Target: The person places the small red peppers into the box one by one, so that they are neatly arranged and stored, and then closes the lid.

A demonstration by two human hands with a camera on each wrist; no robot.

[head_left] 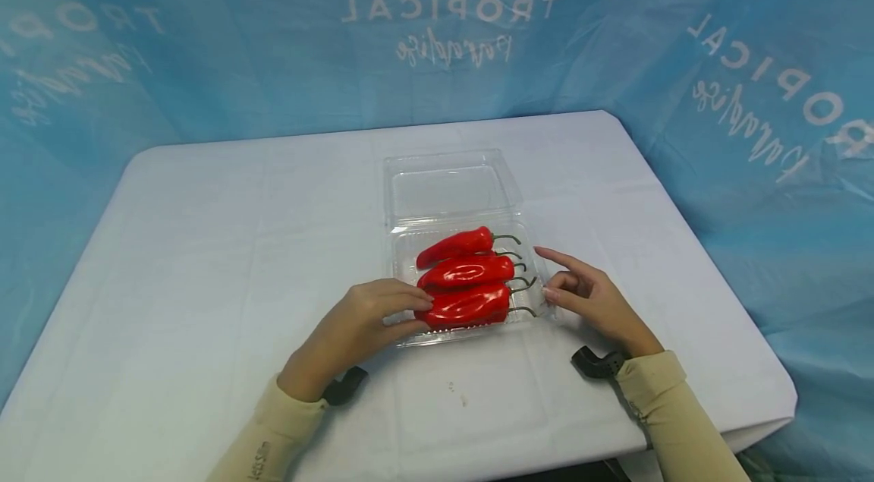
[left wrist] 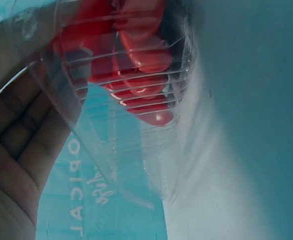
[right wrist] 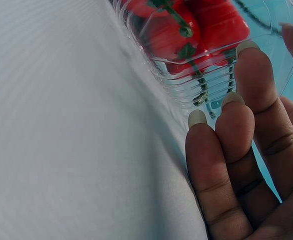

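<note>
Several red peppers (head_left: 471, 269) lie side by side in a clear plastic clamshell container (head_left: 403, 243), their green stems toward the right. The lid (head_left: 447, 190) is folded back away from me. My left hand (head_left: 369, 315) reaches over the container's left side, its fingertips on the left end of the nearest peppers. In the left wrist view, the ribbed wall (left wrist: 136, 82) of the container overlaps the fingers. At the right wall is my right hand (head_left: 594, 300), index finger stretched out and the other fingers loosely bent. The right wrist view has fingertips close beside the pepper stems (right wrist: 199, 82).
The container stands on a table with a white cloth (head_left: 205, 254). Blue printed sheets (head_left: 444, 95) hang behind the table and on both sides. Dark wrist-worn devices (head_left: 597, 363) stick out below the hands. Small marks show on the cloth near the front.
</note>
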